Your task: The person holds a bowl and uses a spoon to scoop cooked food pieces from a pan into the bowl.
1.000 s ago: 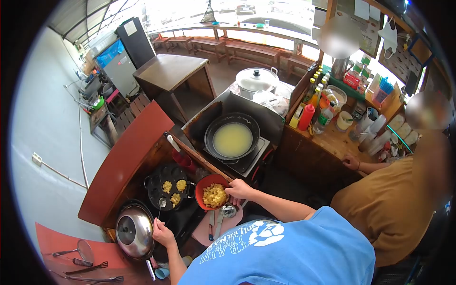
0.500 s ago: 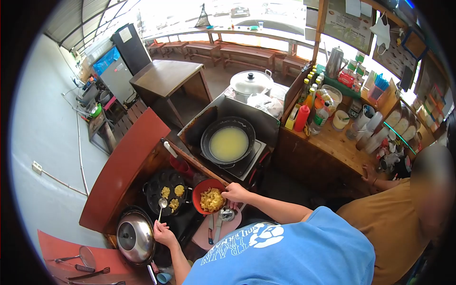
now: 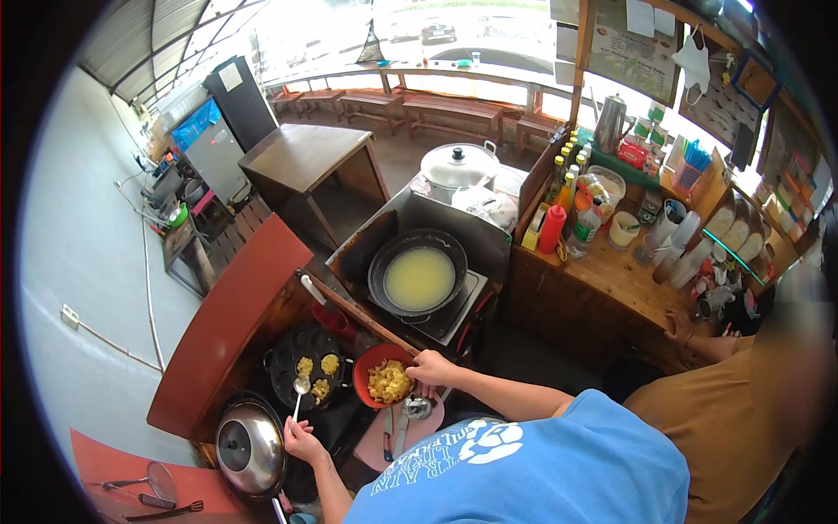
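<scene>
Red bowl (image 3: pixel 367 359) crowds the black pan (image 3: pixel 284 377), little room between their edges.

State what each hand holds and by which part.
The left hand holds the spoon by its handle; the right hand holds the red bowl by its rim.

The place looks like a small, open-fronted eatery: a wok (image 3: pixel 463 272) of pale liquid sits on a stove (image 3: pixel 463 303) near a pan with round hollows (image 3: pixel 282 365); a wooden counter (image 3: pixel 602 272) carries a red squeeze bottle (image 3: pixel 552 230) and blue straws (image 3: pixel 696 155); beyond, wooden benches (image 3: pixel 458 117) line the open side, with cars (image 3: pixel 438 33) outside.
</scene>
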{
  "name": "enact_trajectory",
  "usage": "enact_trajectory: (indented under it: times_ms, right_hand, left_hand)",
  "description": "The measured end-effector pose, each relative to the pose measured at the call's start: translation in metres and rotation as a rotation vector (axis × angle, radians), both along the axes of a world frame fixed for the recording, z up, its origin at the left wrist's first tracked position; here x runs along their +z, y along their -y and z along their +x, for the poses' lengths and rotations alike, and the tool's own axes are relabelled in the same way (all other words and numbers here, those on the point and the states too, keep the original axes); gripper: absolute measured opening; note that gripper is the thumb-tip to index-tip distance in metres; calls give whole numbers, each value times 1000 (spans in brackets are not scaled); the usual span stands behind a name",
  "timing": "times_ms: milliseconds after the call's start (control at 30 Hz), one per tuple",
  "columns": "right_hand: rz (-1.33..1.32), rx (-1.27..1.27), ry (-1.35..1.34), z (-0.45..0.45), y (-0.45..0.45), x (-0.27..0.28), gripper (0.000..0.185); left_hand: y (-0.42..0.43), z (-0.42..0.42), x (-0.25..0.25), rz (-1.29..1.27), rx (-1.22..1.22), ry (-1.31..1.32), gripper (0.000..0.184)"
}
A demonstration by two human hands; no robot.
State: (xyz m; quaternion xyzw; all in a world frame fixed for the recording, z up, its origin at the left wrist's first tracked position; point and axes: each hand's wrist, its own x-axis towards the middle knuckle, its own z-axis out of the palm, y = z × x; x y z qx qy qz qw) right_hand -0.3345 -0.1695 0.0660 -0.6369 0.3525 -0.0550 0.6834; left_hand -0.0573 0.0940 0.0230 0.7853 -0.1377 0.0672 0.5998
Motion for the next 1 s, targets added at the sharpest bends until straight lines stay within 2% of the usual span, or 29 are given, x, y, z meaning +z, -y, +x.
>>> enact_trajectory:
  times_ms: [233, 733, 1000]
  right_hand:
    - [9, 12, -37, 1, 0, -5, 33]
    - [-25, 41, 4, -2, 0, -5, 37]
    - [-29, 68, -22, -2, 2, -6, 37]
  left_hand:
    - [8, 4, -5, -205, 51, -293, 29]
    - [17, 6, 3, -292, 58, -359, 27]
    - [12, 10, 0, -255, 67, -357, 25]
